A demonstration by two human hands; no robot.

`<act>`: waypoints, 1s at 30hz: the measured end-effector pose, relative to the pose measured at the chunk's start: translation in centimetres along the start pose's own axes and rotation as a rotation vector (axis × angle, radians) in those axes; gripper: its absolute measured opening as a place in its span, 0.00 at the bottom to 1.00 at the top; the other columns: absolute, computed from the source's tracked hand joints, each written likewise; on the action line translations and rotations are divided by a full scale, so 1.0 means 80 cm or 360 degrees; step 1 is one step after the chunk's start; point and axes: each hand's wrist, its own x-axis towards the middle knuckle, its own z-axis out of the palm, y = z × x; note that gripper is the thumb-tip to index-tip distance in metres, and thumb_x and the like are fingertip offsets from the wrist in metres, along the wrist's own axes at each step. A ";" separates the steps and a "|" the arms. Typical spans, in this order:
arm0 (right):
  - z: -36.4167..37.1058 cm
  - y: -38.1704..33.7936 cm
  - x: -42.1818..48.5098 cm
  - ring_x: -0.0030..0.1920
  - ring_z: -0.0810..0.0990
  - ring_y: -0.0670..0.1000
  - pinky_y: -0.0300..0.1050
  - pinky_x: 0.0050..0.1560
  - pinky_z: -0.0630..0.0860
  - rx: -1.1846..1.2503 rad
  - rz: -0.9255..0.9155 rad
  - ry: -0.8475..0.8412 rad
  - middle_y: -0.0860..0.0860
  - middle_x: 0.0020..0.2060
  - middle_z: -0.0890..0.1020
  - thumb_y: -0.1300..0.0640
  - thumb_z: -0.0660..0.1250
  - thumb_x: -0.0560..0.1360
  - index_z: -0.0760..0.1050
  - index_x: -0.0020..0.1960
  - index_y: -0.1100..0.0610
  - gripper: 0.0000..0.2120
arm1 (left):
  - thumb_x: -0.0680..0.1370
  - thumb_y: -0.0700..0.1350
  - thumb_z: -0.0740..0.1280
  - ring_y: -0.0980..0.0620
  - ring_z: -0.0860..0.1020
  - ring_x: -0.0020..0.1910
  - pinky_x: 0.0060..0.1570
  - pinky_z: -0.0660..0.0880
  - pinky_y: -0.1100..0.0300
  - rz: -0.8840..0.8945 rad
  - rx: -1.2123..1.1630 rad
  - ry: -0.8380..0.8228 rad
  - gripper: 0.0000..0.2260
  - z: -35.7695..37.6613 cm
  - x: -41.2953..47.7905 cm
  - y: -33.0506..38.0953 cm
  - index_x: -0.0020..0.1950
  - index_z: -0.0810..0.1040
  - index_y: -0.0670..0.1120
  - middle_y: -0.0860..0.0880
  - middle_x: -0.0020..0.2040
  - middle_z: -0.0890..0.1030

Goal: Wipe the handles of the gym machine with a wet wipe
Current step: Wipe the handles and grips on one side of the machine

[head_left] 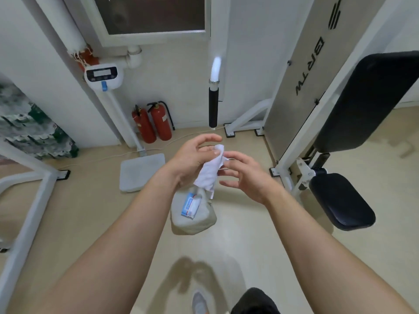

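Note:
A white wet wipe [210, 172] is pinched between the thumb and fingers of my left hand [192, 160] at chest height. My right hand [243, 175] is just right of it, fingers spread and touching the wipe's edge. Below the hands a grey wet wipe pack [195, 214] with a blue and white label hangs or rests; what supports it is hidden. Straight ahead, above my hands, the black grip of a machine handle [213, 107] hangs down from a white bar, apart from both hands.
The gym machine's grey weight cover [301, 71], black back pad [365, 103] and seat pad [340, 200] stand at right. A white weighing scale [140, 171] and two red fire extinguishers [154, 123] are by the wall. A white frame [27, 200] is at left.

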 end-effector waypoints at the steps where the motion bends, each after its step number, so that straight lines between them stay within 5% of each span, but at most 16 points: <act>1: -0.001 -0.001 0.010 0.47 0.83 0.51 0.51 0.54 0.79 -0.0087 -0.0017 0.0069 0.52 0.45 0.82 0.60 0.71 0.77 0.80 0.51 0.54 0.04 | 0.80 0.33 0.66 0.47 0.82 0.43 0.46 0.80 0.55 -0.0031 -0.0039 -0.0030 0.12 -0.004 0.011 0.002 0.59 0.78 0.47 0.45 0.46 0.82; 7: -0.049 -0.007 0.086 0.50 0.80 0.55 0.53 0.57 0.80 0.0005 0.0135 0.0363 0.53 0.41 0.81 0.63 0.69 0.78 0.74 0.40 0.55 0.10 | 0.79 0.33 0.67 0.48 0.82 0.41 0.41 0.81 0.55 -0.0237 -0.0424 -0.0111 0.12 -0.047 0.095 0.004 0.60 0.76 0.45 0.45 0.45 0.82; 10: -0.076 -0.016 0.125 0.52 0.81 0.58 0.57 0.57 0.81 0.0329 0.0168 0.0353 0.56 0.44 0.82 0.63 0.65 0.80 0.77 0.48 0.59 0.04 | 0.79 0.31 0.67 0.49 0.80 0.40 0.39 0.80 0.60 -0.0227 -0.0082 0.0164 0.11 -0.062 0.138 0.004 0.56 0.78 0.45 0.45 0.44 0.82; 13: -0.084 -0.036 0.165 0.49 0.83 0.56 0.55 0.53 0.81 0.0222 0.0123 0.0396 0.56 0.49 0.85 0.60 0.64 0.82 0.77 0.62 0.63 0.11 | 0.78 0.33 0.68 0.54 0.76 0.38 0.35 0.76 0.65 -0.0042 0.0456 0.0480 0.10 -0.078 0.176 0.008 0.55 0.79 0.46 0.49 0.43 0.79; 17: -0.083 -0.061 0.203 0.52 0.82 0.57 0.57 0.58 0.78 0.0164 -0.0038 0.0180 0.58 0.54 0.84 0.62 0.70 0.76 0.78 0.64 0.61 0.16 | 0.77 0.34 0.68 0.61 0.75 0.39 0.43 0.74 0.69 0.0290 0.0720 0.0616 0.10 -0.105 0.208 0.023 0.56 0.80 0.44 0.54 0.47 0.80; 20: -0.084 -0.072 0.231 0.51 0.71 0.61 0.57 0.57 0.64 0.0228 -0.0158 0.0185 0.63 0.53 0.78 0.65 0.72 0.72 0.79 0.61 0.65 0.18 | 0.76 0.32 0.69 0.63 0.77 0.44 0.48 0.72 0.71 0.0496 0.0784 0.0584 0.09 -0.130 0.229 0.029 0.54 0.80 0.43 0.54 0.48 0.81; 23: -0.067 -0.089 0.252 0.39 0.77 0.49 0.44 0.45 0.72 0.0085 -0.0315 0.0531 0.51 0.38 0.81 0.69 0.69 0.71 0.80 0.49 0.60 0.09 | 0.75 0.34 0.70 0.60 0.72 0.37 0.43 0.70 0.68 0.0516 0.0787 0.0590 0.13 -0.145 0.258 0.035 0.48 0.80 0.53 0.63 0.41 0.80; 25: -0.052 -0.100 0.269 0.32 0.70 0.44 0.39 0.36 0.66 -0.0083 -0.0401 0.0810 0.46 0.30 0.74 0.70 0.68 0.70 0.74 0.39 0.54 0.11 | 0.75 0.35 0.71 0.60 0.68 0.31 0.37 0.68 0.65 0.0524 0.0797 0.0600 0.15 -0.149 0.274 0.042 0.45 0.78 0.57 0.66 0.35 0.78; 30: -0.023 -0.099 0.306 0.33 0.63 0.45 0.36 0.32 0.62 -0.0319 -0.0435 0.1324 0.46 0.34 0.67 0.69 0.68 0.72 0.66 0.39 0.51 0.16 | 0.75 0.38 0.70 0.59 0.70 0.31 0.38 0.72 0.64 0.0560 0.0795 0.0530 0.15 -0.144 0.292 0.048 0.45 0.77 0.60 0.67 0.41 0.80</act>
